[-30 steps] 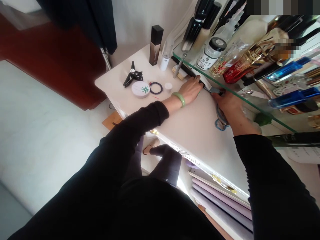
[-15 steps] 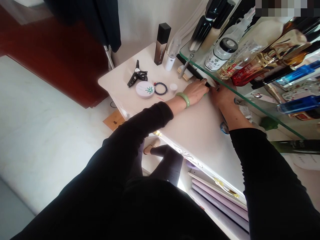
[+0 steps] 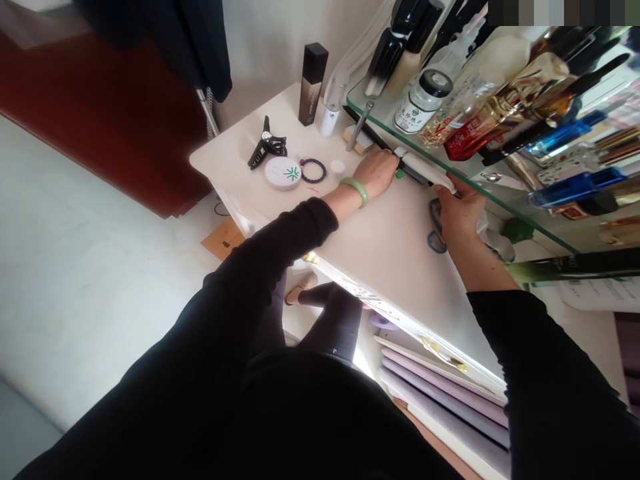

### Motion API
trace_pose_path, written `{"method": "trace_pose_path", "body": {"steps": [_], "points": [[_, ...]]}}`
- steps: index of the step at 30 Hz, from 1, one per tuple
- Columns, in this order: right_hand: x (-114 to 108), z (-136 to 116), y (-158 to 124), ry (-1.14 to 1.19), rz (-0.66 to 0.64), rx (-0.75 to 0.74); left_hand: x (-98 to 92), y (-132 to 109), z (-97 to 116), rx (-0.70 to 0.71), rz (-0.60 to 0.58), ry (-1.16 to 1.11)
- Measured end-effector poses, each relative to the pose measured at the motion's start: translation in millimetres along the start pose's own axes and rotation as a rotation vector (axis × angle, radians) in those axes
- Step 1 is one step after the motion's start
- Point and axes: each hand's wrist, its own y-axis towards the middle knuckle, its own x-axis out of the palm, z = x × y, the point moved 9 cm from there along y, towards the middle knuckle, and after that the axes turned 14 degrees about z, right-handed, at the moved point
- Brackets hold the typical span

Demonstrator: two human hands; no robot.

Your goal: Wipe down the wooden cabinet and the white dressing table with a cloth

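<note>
Under the glass shelf, a long, slim white object (image 3: 425, 170) with dark parts along it lies near the back of the white tabletop (image 3: 390, 230). My right hand (image 3: 463, 210) grips its right end between thumb and fingers. At its left end is my left hand (image 3: 381, 172), closed with the fingers curled under, wearing a green bangle (image 3: 359, 191). What those fingers hold is hidden. A small green piece (image 3: 399, 175) shows beside them. Close to my right hand lies a dark blue looped band (image 3: 436, 241).
Left on the tabletop are a black hair claw (image 3: 267, 143), a round white case (image 3: 283, 175), a dark hair tie (image 3: 314, 171), a tall dark box (image 3: 313, 83) and a clear-capped bottle (image 3: 330, 120). The glass shelf (image 3: 500, 197) overhangs my hands, crowded with several bottles and jars.
My right hand has drawn back toward me, and the white object now shows between my hands. My left hand has curled its fingers. The view has shifted slightly.
</note>
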Motion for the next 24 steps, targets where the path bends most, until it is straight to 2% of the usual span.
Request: {"method": "trace_pose_path", "body": {"steps": [3, 8, 11, 13, 15, 17, 19, 21, 23, 24], "points": [[-28.4, 10.6, -18.6, 0.083, 0.075, 0.171, -0.6, -1.3, -8.9, -0.089, 0.036, -0.108], [-77.2, 20.3, -52.5, 0.177, 0.171, 0.246, -3.3, -3.8, -9.9, -0.081, 0.078, -0.15], [-89.7, 21.7, -69.7, 0.259, 0.124, 0.26, -8.5, -7.3, 1.4, -0.05, 0.093, -0.122], [-88.7, 14.3, -77.9, 0.331, 0.042, 0.238, -11.7, -15.5, 7.5, -0.118, 0.07, -0.21], [-84.1, 2.0, -83.1, 0.404, -0.051, 0.202, -9.5, -33.3, 9.8, -0.291, -0.044, -0.456], [-78.2, -10.1, -85.6, 0.455, -0.152, 0.182, -3.7, -62.5, 16.4, -0.483, -0.258, -0.763], [-72.3, -21.6, -86.5, 0.474, -0.277, 0.149, -6.6, -94.7, 24.2, -0.626, -0.428, -0.993], [-68.4, -34.1, -87.0, 0.445, -0.419, 0.042, -14.2, -122.7, 24.0, -0.749, -0.473, -1.109], [-67.4, -42.2, -86.6, 0.342, -0.519, -0.131, -19.0, -145.7, 20.5, -0.87, -0.436, -1.188], [-68.1, -42.3, -84.1, 0.258, -0.522, -0.219, -20.2, -155.2, 19.5, -0.923, -0.403, -1.225]]}}
